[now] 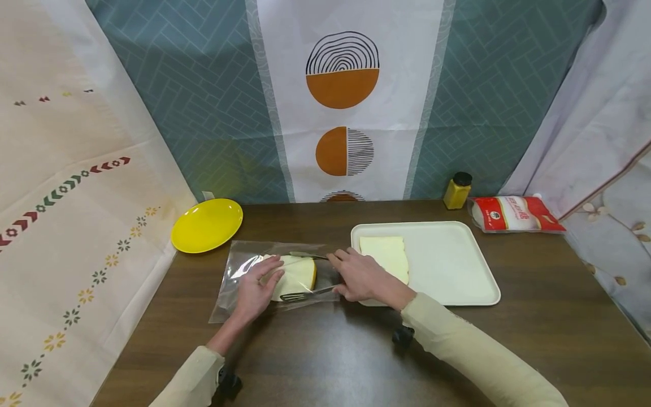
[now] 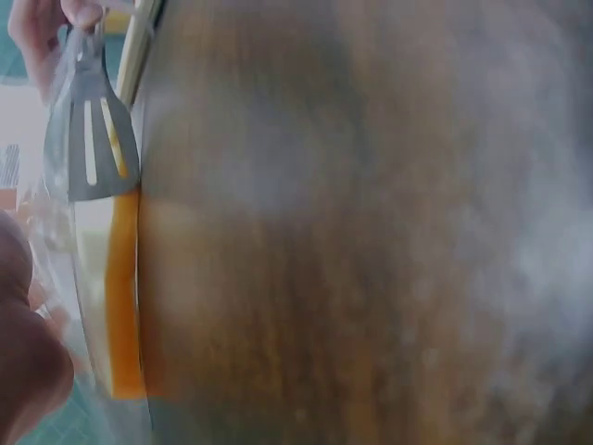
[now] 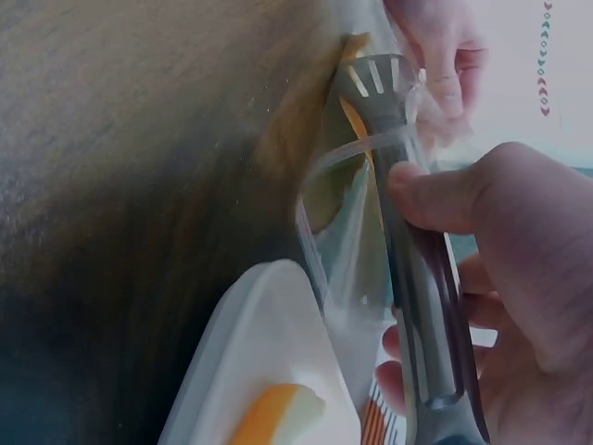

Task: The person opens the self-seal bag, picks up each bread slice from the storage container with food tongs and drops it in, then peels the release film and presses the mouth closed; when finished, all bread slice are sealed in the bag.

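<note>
Tongs (image 3: 422, 297): smth metal; bag (image 1: 236, 275): glossy plast.

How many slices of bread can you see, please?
2: one slice is in the clear plastic bag, between the ends of the tongs; the other slice lies on the left part of the white tray. Any stacked underneath could be hidden.

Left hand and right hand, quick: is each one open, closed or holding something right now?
Left hand: open, fingers resting on the plastic bag over the bread.
Right hand: closed, holding the metal tongs.
</note>
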Tool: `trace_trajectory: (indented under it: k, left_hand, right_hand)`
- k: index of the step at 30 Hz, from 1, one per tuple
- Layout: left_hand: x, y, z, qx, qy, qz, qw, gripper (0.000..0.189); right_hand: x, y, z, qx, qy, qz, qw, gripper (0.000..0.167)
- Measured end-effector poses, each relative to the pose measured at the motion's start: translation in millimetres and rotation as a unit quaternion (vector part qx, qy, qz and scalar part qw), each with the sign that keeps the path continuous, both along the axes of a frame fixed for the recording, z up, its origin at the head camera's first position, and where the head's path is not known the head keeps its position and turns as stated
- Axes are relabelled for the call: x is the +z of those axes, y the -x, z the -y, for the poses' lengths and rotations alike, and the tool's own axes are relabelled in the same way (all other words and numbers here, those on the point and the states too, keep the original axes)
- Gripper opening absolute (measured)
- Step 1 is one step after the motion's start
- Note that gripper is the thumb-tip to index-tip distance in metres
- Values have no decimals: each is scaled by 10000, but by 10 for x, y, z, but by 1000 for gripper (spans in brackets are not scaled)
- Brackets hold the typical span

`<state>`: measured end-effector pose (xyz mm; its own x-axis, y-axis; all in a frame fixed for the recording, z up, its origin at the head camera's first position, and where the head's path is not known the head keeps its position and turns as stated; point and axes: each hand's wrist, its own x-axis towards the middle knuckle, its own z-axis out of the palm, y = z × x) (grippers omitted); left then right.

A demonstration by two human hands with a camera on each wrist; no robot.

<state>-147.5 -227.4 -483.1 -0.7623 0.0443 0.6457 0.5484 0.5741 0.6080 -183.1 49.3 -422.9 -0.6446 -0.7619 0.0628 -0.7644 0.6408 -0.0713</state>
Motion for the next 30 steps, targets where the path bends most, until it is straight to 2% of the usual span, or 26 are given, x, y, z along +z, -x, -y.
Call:
trace_trajectory:
  k: [4, 9, 19, 25, 30]
  left_hand:
    - [-29, 8, 12, 202, 7, 157, 9997, 22]
    - [-28, 19, 3, 212, -65, 261, 9994, 20]
    - [-35, 31, -34, 134, -169, 270, 9994, 18]
    - [-21, 34, -57, 69, -274, 301, 9991, 17]
    - [-18, 31, -33, 109, -308, 363, 9988, 17]
  right_hand:
    - [31, 11, -26, -79, 40, 427, 9991, 74]
    - [116, 15, -53, -257, 73, 792, 9965, 77]
    - [308, 44, -100, -411, -11, 792, 9960, 73]
    - [446, -46, -321, -868, 71, 1002, 9911, 71]
    - [487, -205, -565, -1256, 320, 916, 9873, 64]
